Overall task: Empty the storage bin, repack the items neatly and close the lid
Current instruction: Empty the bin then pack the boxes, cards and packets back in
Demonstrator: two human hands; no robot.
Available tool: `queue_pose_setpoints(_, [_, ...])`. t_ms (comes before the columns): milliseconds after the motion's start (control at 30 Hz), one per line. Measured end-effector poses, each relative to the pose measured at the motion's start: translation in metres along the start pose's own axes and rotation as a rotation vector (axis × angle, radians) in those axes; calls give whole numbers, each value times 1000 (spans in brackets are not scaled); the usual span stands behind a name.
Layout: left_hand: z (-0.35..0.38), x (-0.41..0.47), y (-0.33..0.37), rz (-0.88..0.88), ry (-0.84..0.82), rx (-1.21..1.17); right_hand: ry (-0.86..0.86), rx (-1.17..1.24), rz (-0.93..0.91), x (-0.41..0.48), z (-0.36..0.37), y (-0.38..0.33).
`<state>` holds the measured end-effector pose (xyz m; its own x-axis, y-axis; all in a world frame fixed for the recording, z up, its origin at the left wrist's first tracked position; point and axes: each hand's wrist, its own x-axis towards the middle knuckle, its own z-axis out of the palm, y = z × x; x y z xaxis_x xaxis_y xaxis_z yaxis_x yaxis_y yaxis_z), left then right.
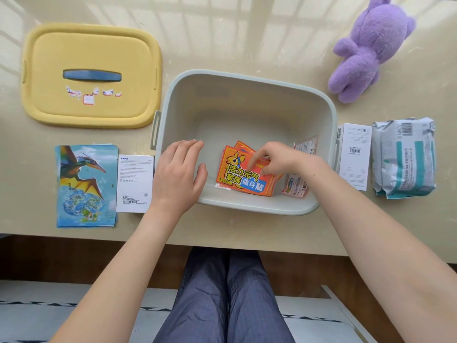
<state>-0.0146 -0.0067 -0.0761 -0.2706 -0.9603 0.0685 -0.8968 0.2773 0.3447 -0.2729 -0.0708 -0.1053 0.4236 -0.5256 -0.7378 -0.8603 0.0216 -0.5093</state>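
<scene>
Head view: closest are the person's legs (222, 293) in blue trousers, under the edge of the table (222, 231). On the table stands the grey bin (247, 209), open, with both hands reaching into it. The left hand (176, 174) lies flat over the bin's left edge, fingers straight, holding nothing. The right hand (279, 158) is down inside the bin with its fingers bent, and it pinches the orange packets (237, 179) on the bin floor. Under the right wrist, some pink and white packets (295, 190) lean on the bin's right wall. Just left of the left hand lies a white box (134, 183), and past that a dinosaur book (86, 186). Right of the right hand, outside the bin, lies another white box (354, 155), then a pack of wipes (404, 157). Farther off, beyond the left hand, the yellow lid (91, 75) lies flat beside the bin. Beyond the right hand lies a purple teddy (366, 50).
</scene>
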Motion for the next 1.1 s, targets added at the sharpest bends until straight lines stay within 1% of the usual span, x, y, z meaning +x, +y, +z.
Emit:
queue_pose_setpoints(67, [-2,1,0,3,-15,-10,64,20,12,-5,-1,-7])
queue_pose_setpoints(133, [-6,1,2,-13,-37,-56,181,61,25,-18,-2,-15])
queue_pose_setpoints(167, [-11,2,4,-29,-47,-90,254,127,30,-27,-3,-18])
queue_pose_setpoints(300, [-35,2,20,-57,-50,-189,518,652,21,-85,-15,-31])
queue_pose_setpoints(467, [-53,10,55,-26,-73,-265,884,989,-57,-170,-27,-27])
queue_pose_setpoints(567, [-45,19,83,-57,-179,-344,1075,1194,-74,-199,-26,0])
queue_pose_setpoints(633, [-29,26,104,-102,-267,-436,1172,1303,-52,-209,-23,21])
queue_pose_setpoints(700, [-8,33,125,-163,-348,-529,1210,1362,-8,-212,-18,42])
queue_pose_setpoints(867, [41,47,171,-264,-493,-643,1185,1423,23,-208,-6,80])
queue_pose_setpoints(1000, [64,49,185,-298,-581,-581,1132,1446,29,-201,0,103])
queue_pose_setpoints(1100, [69,46,191,-316,-577,-552,1095,1465,37,-197,3,116])
